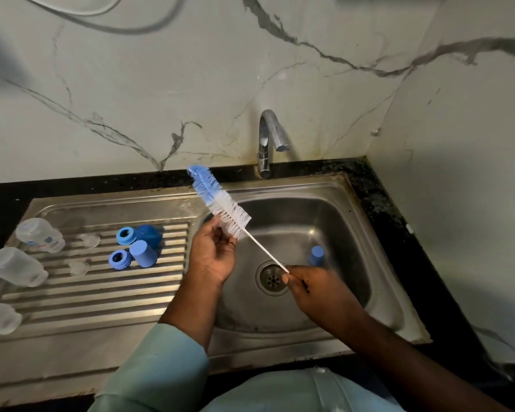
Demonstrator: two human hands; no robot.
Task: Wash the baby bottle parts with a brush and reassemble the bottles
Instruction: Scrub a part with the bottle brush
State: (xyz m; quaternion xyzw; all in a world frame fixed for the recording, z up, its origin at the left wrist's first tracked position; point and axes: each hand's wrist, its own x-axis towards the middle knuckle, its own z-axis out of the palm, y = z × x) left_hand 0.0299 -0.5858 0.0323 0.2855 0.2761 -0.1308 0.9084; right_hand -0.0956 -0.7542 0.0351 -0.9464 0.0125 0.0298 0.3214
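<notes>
Over the sink basin (333, 209), two hands share one bottle brush (220, 200): the right hand (312, 288) pinches its thin white handle end, and the left hand (213, 254) curls loosely against the white bristles, blue tip aimed at eleven o'clock. One blue cap (316, 256) stands half hidden behind the right hand. At nine o'clock on the drainboard (95, 295) lie three clear bottles (14, 267), the nearest cut off, two blue rings (125, 236), two further blue caps (143, 253), and two faint clear teats (78, 267).
</notes>
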